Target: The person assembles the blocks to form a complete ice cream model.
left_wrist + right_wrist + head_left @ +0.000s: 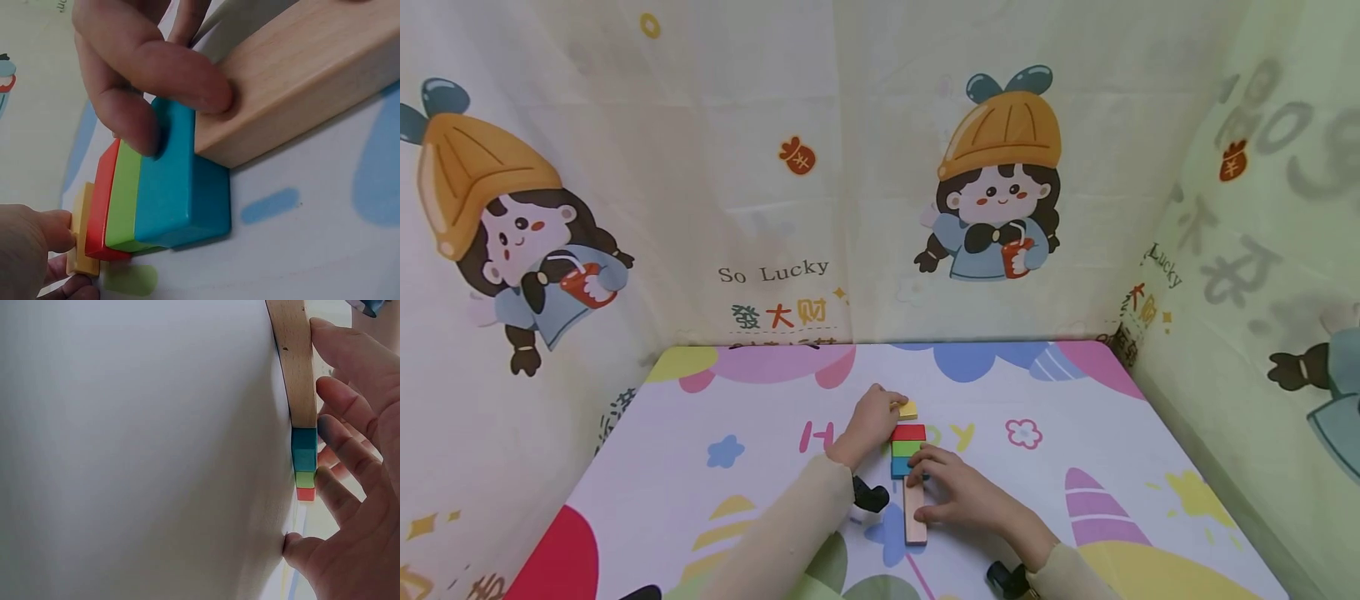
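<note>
At the far end of a row of blocks, my left hand (872, 423) pinches a yellow block (80, 232) between thumb and fingers. Just nearer lie a red block (909, 432), a green block (906, 448) and a blue block (898, 468), side by side in a line. A long plain wooden block (915, 521) runs on from the blue one toward me, its end against it. My right hand (962, 492) lies over the near part of the row with spread, bent fingers. Its fingertips (209, 94) touch the blue block and the wooden block from above.
The blocks lie on a table cover (985, 392) printed with letters, flowers and coloured shapes. Patterned cloth (880, 208) hangs behind the table and at both sides. Dark wrist-worn devices sit by the left cuff (871, 497) and right cuff (1009, 581).
</note>
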### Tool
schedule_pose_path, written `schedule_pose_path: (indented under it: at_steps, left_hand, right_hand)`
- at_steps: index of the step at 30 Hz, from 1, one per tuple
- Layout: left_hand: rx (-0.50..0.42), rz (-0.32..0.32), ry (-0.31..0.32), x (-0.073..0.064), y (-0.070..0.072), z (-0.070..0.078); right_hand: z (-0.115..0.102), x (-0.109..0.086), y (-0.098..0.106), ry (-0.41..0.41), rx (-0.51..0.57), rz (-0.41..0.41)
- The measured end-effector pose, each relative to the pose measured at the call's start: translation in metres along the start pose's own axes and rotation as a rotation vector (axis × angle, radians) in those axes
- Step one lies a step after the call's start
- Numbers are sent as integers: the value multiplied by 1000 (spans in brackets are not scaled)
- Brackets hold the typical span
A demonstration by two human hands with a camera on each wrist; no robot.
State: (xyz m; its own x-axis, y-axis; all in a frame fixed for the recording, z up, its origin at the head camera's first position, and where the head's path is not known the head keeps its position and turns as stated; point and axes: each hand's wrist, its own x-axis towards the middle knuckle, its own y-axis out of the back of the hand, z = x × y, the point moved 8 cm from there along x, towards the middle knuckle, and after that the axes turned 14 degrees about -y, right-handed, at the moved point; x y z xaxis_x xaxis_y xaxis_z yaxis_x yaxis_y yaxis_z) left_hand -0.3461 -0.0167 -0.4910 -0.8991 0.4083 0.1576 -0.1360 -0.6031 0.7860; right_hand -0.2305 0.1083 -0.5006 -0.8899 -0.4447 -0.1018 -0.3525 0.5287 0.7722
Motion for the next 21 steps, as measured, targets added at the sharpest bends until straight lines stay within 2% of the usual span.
schedule_pose_path:
  at_steps: [10,21]
  left_hand:
    - [-17,-24,-21,-2,-7,6]
    - [22,-50,-45,-8,-12,11]
  right_hand:
    - [1,0,0,-2,-5,4]
    - [-1,-3,2,17,2,7]
